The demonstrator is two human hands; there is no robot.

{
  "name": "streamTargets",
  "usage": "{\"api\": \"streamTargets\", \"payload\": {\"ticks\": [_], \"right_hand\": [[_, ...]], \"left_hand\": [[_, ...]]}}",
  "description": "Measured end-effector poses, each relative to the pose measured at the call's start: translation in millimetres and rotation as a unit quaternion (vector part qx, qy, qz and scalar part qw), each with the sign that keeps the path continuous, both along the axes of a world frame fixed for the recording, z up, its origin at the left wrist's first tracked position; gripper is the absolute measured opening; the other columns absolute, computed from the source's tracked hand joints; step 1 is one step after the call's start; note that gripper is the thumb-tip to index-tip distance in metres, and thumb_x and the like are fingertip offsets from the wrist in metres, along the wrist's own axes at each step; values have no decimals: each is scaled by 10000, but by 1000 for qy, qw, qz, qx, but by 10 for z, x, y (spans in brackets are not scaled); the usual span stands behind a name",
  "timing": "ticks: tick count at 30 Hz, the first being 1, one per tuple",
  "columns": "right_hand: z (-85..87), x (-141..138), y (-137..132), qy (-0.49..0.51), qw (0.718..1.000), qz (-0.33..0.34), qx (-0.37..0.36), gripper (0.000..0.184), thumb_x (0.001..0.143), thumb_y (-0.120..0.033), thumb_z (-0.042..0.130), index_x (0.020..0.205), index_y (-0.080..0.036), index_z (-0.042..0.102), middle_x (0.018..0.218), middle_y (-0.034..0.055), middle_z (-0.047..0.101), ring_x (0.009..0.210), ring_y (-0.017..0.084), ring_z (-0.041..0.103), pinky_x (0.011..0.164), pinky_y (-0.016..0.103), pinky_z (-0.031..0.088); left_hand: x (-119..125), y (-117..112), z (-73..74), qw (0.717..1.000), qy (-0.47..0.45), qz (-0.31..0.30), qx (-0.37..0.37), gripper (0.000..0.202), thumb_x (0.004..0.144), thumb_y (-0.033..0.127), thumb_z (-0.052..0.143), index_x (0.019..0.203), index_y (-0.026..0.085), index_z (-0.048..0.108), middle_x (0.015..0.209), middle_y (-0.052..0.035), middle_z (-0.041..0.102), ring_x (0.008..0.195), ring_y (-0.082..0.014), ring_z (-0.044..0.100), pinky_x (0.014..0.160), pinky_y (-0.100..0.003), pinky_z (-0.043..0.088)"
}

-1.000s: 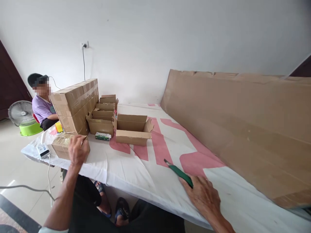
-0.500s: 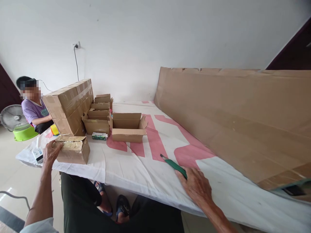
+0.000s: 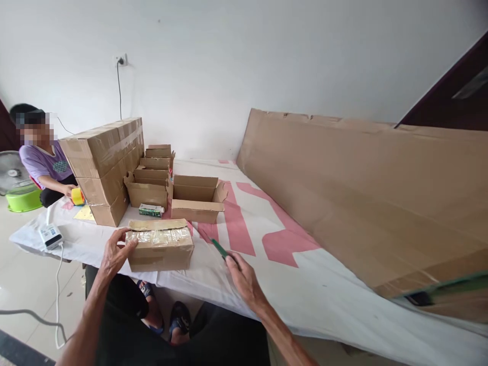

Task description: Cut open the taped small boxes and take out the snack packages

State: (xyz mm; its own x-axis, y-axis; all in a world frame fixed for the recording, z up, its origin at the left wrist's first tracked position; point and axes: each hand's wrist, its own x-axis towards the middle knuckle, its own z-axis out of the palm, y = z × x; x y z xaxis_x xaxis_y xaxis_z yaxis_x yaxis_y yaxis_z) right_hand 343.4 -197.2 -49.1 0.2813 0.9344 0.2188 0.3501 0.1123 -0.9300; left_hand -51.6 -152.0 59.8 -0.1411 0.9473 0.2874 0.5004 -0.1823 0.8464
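A small taped cardboard box [image 3: 160,257] lies near the front edge of the table, its top flap slightly raised behind a strip of shiny tape. My left hand [image 3: 116,249] grips the box at its left end, with the thumb on top. My right hand [image 3: 244,279] is closed round a green box cutter [image 3: 219,248], whose thin blade points up and left towards the box's right end. Blade and box look apart. Behind the box lies a small green-and-white carton [image 3: 151,210], and an open cardboard box [image 3: 198,207] stands to its right.
Stacked closed boxes [image 3: 109,173] rise at the left, with several open boxes [image 3: 148,195] beside them. A large cardboard sheet [image 3: 343,203] leans along the right. A white power strip [image 3: 51,236] sits at the left edge. Behind the stack, a person [image 3: 46,162] holds yellow tape [image 3: 77,196].
The taped box has moved right along the table with my left hand on it. My right hand has brought the box cutter left, closer to the box.
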Motion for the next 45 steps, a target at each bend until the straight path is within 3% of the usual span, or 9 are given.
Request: {"api": "streamTargets", "payload": {"ticks": [3,6,10,14,23,28,34,41,45], "right_hand": [[150,-263,32,86,994,62,-15,543,909,-753,605,997,-228,716,703,3,620,647,206,573,638,345,529],[248,-414,66,125,986,107,-10,592,896,-809,612,918,-223,690,673,-16,560,613,177,521,640,338,508],[320,-520,100,125,982,144,-8,590,926,-811,579,925,-238,718,730,31,669,719,212,613,733,361,547],[335,-578,121,137,977,163,-13,606,902,-835,587,1008,-259,743,859,74,757,834,256,698,803,398,589],[327,-527,43,90,982,163,-12,597,935,-819,556,1010,-248,716,868,71,752,881,269,700,859,392,554],[363,-457,-45,59,982,177,-12,595,954,-796,535,1028,-230,703,878,71,738,889,266,680,841,378,537],[409,-393,-156,36,980,194,-3,570,970,-748,543,1089,-212,697,898,62,723,900,263,672,843,377,534],[433,-332,-238,27,980,197,-7,545,987,-721,532,1125,-213,676,883,60,712,886,258,664,833,376,535],[463,-291,-281,29,983,179,-1,553,993,-738,509,1045,-216,684,826,41,652,777,219,602,758,355,512]], "left_hand": [[-2,66,14,999,-43,-30,-13,530,785,612,733,1105,196,806,930,-48,719,920,-258,694,798,-354,575],[-61,143,39,995,-85,-43,-39,518,764,629,742,1041,199,823,1057,-90,781,1010,-308,716,801,-375,594],[-115,174,56,987,-125,-52,-83,575,723,675,780,1034,194,829,1147,-116,806,1064,-337,730,793,-379,602],[-120,183,48,979,-155,-88,-100,615,682,661,851,1042,163,823,1016,-119,834,945,-303,758,795,-378,589],[-156,228,-6,985,-94,-135,-56,396,691,441,858,971,168,796,1029,-104,813,999,-282,745,802,-342,599],[-131,125,28,983,-72,-155,-64,440,710,384,842,1111,206,806,1282,-115,741,1186,-315,691,807,-317,619],[2,-28,129,966,-111,-229,-53,469,760,238,721,1222,231,800,1543,-104,586,1459,-363,524,841,-293,627],[76,-40,18,975,-91,-200,-20,447,730,191,702,1164,217,803,1515,-109,602,1389,-334,576,737,-235,589],[62,-90,-15,978,-81,-193,-15,470,737,191,746,1200,249,793,1536,-103,578,1417,-327,554,846,-278,605]]}}
